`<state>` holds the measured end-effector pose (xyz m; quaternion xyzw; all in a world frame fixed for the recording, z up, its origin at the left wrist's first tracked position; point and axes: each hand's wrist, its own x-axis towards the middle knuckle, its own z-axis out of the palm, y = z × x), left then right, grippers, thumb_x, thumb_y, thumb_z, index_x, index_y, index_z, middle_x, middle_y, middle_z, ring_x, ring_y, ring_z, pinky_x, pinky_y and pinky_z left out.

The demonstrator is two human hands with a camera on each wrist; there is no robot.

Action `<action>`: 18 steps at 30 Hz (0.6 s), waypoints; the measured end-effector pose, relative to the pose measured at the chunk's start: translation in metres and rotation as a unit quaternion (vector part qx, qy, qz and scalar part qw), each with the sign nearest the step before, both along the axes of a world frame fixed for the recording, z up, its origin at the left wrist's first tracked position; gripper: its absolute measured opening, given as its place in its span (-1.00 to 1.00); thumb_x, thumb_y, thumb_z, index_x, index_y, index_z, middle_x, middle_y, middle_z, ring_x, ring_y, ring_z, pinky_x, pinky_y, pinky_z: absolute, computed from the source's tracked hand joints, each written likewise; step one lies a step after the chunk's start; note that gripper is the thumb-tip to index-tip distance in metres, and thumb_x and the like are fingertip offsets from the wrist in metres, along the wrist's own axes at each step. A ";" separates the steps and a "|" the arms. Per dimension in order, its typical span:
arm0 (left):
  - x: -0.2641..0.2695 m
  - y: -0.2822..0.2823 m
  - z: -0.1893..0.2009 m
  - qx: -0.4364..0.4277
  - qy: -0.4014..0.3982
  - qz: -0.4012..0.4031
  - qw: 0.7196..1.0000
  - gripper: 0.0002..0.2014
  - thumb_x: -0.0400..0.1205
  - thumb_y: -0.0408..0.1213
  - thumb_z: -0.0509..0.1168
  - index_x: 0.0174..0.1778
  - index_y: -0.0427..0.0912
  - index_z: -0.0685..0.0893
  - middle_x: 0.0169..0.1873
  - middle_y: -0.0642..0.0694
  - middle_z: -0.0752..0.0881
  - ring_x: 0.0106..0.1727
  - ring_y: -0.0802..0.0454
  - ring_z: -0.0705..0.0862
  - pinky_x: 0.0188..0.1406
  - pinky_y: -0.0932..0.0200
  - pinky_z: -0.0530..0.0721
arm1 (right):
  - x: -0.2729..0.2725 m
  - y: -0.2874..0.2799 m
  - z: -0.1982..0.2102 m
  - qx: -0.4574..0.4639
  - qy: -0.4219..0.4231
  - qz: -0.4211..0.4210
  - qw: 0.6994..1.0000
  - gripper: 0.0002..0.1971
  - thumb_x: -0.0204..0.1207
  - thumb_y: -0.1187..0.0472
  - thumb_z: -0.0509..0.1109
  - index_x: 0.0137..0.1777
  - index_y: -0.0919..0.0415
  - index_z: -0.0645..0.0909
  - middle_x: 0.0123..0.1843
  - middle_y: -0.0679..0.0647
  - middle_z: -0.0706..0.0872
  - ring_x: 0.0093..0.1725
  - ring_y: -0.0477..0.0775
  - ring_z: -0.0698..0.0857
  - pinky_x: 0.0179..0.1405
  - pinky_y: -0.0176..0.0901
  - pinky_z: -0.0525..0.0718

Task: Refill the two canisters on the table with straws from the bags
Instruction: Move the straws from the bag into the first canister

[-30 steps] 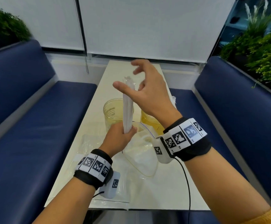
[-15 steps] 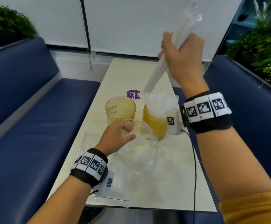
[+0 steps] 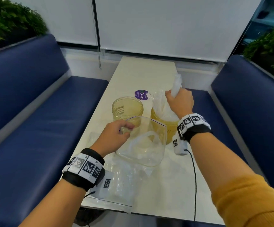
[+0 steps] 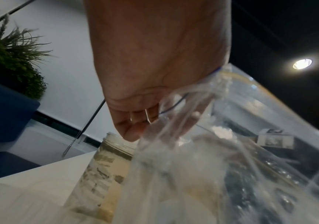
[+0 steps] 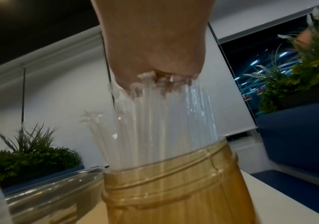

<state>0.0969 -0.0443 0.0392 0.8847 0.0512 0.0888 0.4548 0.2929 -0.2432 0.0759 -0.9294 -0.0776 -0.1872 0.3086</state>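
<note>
Two yellowish clear canisters stand mid-table. The left canister [image 3: 127, 109] [image 4: 105, 171] has no straws in it. The right canister [image 3: 167, 126] [image 5: 178, 188] holds white wrapped straws. My right hand [image 3: 179, 99] [image 5: 155, 60] grips a bundle of wrapped straws [image 3: 176, 86] [image 5: 166, 121] whose lower ends stand inside the right canister. My left hand [image 3: 116, 136] [image 4: 155, 75] pinches the blue-lined rim of a clear zip bag [image 3: 142, 145] [image 4: 231, 166], holding its mouth up just in front of the canisters.
More clear plastic bags [image 3: 116, 185] lie flat near the table's front edge. A purple round sticker [image 3: 141, 95] sits on the white table [image 3: 142, 72] behind the canisters. Blue benches [image 3: 26, 120] flank both sides. A cable [image 3: 195, 185] runs from my right wrist.
My right hand took the straw bundle from the left hand, lifted it high, then brought it down into the right canister. The left hand moved to the bag's rim.
</note>
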 end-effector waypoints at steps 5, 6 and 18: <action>-0.001 0.000 0.008 0.009 0.002 -0.011 1.000 -0.70 0.62 -0.51 0.32 0.18 -0.12 0.79 -0.50 0.58 0.62 -0.46 0.02 0.42 -0.48 0.52 0.47 | 0.011 -0.004 0.021 0.084 -0.166 0.002 0.982 -0.20 0.28 -0.20 0.58 0.49 0.00 0.39 0.27 -0.01 0.60 0.25 0.03 0.52 0.17 -0.16 0.50; -0.001 0.000 0.009 0.008 0.003 -0.012 1.000 -0.70 0.62 -0.51 0.32 0.19 -0.13 0.78 -0.50 0.58 0.61 -0.44 -0.02 0.42 -0.48 0.52 0.47 | 0.016 -0.004 0.032 0.078 -0.210 0.013 0.974 -0.20 0.30 -0.21 0.56 0.51 0.02 0.38 0.33 0.00 0.57 0.29 0.02 0.49 0.26 -0.20 0.46; 0.000 -0.001 0.016 0.017 0.018 -0.019 1.000 -0.71 0.64 -0.49 0.31 0.19 -0.13 0.79 -0.54 0.62 0.57 -0.44 0.38 0.57 -0.32 0.64 0.45 | 0.036 -0.004 0.014 -0.182 0.105 0.161 0.964 -0.55 0.81 0.00 0.05 0.46 0.25 0.58 0.42 0.27 0.66 0.37 0.31 0.63 0.33 0.05 0.53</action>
